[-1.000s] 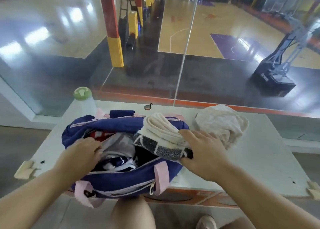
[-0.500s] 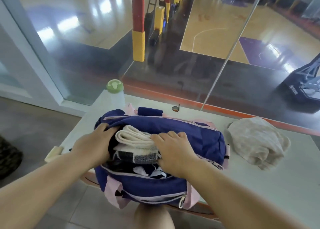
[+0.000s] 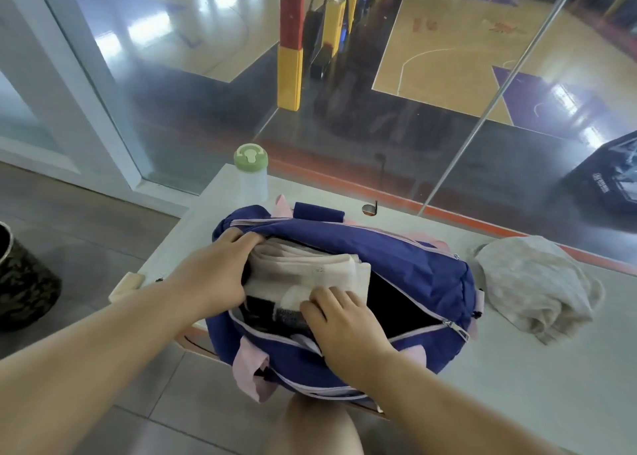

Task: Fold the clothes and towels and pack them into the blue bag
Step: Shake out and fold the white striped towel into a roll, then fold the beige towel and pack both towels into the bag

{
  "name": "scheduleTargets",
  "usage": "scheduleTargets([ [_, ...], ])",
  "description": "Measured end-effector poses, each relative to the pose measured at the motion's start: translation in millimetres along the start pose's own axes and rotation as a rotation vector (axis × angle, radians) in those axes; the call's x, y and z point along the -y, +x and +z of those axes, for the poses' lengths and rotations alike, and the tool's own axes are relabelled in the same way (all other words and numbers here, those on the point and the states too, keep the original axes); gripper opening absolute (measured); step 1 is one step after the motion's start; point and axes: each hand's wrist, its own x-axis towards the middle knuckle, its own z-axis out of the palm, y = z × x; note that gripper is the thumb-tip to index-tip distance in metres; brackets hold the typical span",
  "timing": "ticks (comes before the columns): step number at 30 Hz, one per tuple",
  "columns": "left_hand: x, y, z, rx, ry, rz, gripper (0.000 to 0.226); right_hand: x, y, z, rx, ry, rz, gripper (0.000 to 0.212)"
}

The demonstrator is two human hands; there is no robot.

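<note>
The left hand (image 3: 213,272) is cupped round the left end of one folded cream towel (image 3: 310,265), its fingertips tucked down between the towel and the rim of the bag. The right hand (image 3: 344,323) lies with its fingers nearly flat, pressing on the towel's near edge, where a dark grey band shows. A small mark on the towel is too faint to read.

The towel sits in the open mouth of the one blue bag (image 3: 424,275), towards its left end; the right part of the opening is dark. Two pink straps (image 3: 250,368) hang on the bag's near side. The bag stands on a pale table (image 3: 517,385).

One crumpled beige cloth (image 3: 531,285) lies on the table just right of the bag. One clear bottle (image 3: 251,175) with a green lid stands behind the bag's left end. One camouflage bin (image 3: 24,282) stands on the floor, far left. White lettering on a black base (image 3: 610,178) beyond the glass is too small to read.
</note>
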Motion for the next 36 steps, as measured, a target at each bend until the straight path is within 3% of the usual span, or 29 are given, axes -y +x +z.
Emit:
scheduleTargets([
  [4, -1.1, -4.6, 0.8, -0.020, -0.092, -0.015, 0.062, -3.7, 0.6, -6.7, 0.316, 0.264, 0.025, 0.037],
  [6, -1.2, -6.2, 2.5, -0.032, -0.119, -0.019, 0.064, -7.8, 6.2, -18.8, 0.369, 0.397, 0.143, 0.029],
  [8, -2.7, -7.5, 4.0, -0.041, -0.122, -0.025, 0.065, -9.8, 17.4, -25.9, 0.339, 0.465, 0.317, 0.044],
  [10, -4.3, -8.4, 4.1, -0.048, -0.122, -0.025, 0.065, -7.8, 30.1, -21.9, 0.359, 0.374, 0.421, 0.066],
  [12, -4.2, -8.7, 3.9, -0.052, -0.114, -0.020, 0.065, 2.0, 37.6, -8.1, 0.422, 0.198, 0.391, 0.075],
  [18, -0.5, -11.5, 10.4, -0.031, -0.051, 0.018, 0.060, 17.6, 50.6, 21.5, 0.576, 0.076, 0.172, 0.063],
  [26, -7.3, -21.9, 8.7, -0.111, 0.109, -0.032, 0.044, -4.7, 42.9, 8.4, 0.542, 0.232, 0.171, 0.066],
  [33, -32.7, -46.5, 4.4, -0.272, 0.277, -0.093, 0.027, -29.5, -10.5, -49.6, 0.479, 0.244, 0.197, 0.045],
  [36, -51.3, -53.1, 9.4, -0.265, 0.260, -0.060, 0.023, -46.7, -49.9, -71.9, 0.414, 0.263, 0.237, 0.041],
])
